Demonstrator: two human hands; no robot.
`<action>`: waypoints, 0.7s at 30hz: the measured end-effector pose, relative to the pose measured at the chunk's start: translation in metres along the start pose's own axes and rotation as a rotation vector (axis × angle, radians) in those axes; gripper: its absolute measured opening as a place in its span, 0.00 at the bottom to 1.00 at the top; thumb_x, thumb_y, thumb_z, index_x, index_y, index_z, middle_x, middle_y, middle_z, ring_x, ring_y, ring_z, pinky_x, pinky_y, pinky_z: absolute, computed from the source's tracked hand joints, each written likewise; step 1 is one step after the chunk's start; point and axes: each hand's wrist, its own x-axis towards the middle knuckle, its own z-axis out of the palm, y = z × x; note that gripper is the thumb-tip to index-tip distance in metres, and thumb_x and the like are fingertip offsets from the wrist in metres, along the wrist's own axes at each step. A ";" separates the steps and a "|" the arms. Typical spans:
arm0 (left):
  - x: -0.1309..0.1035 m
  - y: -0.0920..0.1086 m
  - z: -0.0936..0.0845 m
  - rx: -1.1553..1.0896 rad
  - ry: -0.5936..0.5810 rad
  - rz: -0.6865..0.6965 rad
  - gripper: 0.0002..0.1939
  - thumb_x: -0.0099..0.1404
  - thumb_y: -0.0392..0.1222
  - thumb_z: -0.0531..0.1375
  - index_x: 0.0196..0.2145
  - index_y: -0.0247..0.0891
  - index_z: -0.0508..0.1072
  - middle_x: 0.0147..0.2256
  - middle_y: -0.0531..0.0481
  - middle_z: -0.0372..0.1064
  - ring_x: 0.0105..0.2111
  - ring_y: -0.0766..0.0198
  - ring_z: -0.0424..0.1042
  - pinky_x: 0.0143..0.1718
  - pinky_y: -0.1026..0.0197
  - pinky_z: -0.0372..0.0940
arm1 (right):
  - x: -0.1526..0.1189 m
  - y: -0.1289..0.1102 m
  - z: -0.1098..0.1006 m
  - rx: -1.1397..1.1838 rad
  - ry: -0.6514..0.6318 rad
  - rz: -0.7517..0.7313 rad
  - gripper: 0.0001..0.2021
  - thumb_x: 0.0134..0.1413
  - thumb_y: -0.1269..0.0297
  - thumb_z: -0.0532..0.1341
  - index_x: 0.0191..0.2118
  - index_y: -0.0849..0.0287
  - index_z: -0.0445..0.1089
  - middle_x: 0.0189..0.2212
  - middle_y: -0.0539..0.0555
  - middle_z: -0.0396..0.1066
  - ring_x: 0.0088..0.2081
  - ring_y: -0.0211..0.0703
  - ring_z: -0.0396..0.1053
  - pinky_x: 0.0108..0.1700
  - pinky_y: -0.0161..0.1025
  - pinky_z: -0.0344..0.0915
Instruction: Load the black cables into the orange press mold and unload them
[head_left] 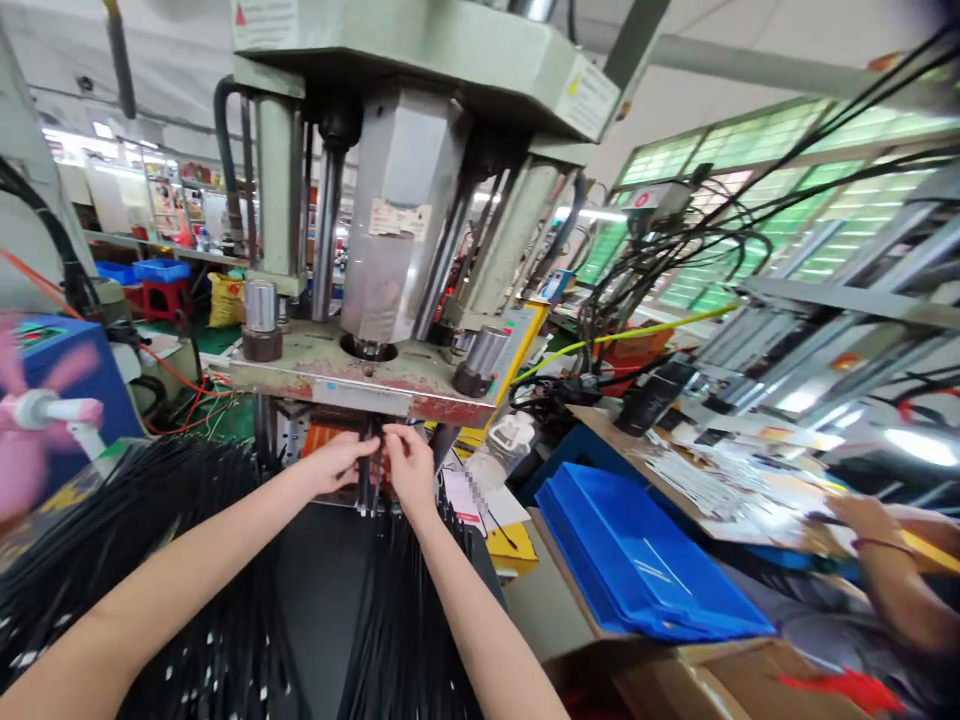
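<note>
Both hands are close together under the scraped metal plate (360,385) of a pale green press (420,40). My left hand (337,465) has its fingers closed at thin black strands in the gap between the hands. My right hand (409,460) is closed in a pinch just right of them; what its fingertips hold is too small to make out. Black cables (397,620) hang down below my right hand over a dark surface (315,600). A larger heap of black cables (172,490) lies to the left, partly behind my left forearm.
Blue trays (645,560) rest on cardboard at the right. Beyond them, another person's hand and arm (877,540) are at a bench with pale strips (705,480). A pink fan (45,410) stands at the far left. A clear jug (510,440) sits behind papers.
</note>
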 end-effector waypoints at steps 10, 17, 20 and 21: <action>-0.058 -0.016 0.020 -0.607 -0.296 -0.280 0.22 0.70 0.58 0.46 0.38 0.34 0.65 0.27 0.50 0.67 0.19 0.67 0.69 0.23 0.63 0.65 | -0.045 -0.005 -0.027 -0.166 -0.118 -0.060 0.14 0.58 0.57 0.51 0.32 0.59 0.70 0.31 0.56 0.71 0.32 0.45 0.68 0.37 0.40 0.63; -0.104 -0.023 0.019 -0.437 -0.419 -0.193 0.19 0.64 0.55 0.59 0.36 0.33 0.67 0.18 0.63 0.48 0.11 0.78 0.41 0.13 0.70 0.37 | -0.045 0.027 -0.079 -0.399 0.163 0.182 0.23 0.50 0.45 0.48 0.30 0.60 0.70 0.31 0.65 0.74 0.36 0.57 0.71 0.39 0.46 0.65; -0.141 -0.028 -0.005 -0.524 -0.448 -0.091 0.20 0.61 0.56 0.62 0.38 0.34 0.68 0.19 0.62 0.52 0.12 0.77 0.45 0.13 0.69 0.42 | -0.079 0.066 -0.144 -0.469 0.151 0.389 0.23 0.42 0.43 0.53 0.29 0.59 0.72 0.30 0.62 0.76 0.36 0.60 0.72 0.35 0.45 0.66; -0.154 -0.030 -0.018 -0.538 -0.429 -0.037 0.21 0.60 0.55 0.62 0.39 0.33 0.68 0.19 0.61 0.54 0.13 0.77 0.48 0.14 0.69 0.45 | -0.099 0.079 -0.166 -0.489 0.154 0.443 0.23 0.41 0.42 0.53 0.28 0.58 0.72 0.28 0.61 0.76 0.34 0.60 0.73 0.33 0.45 0.67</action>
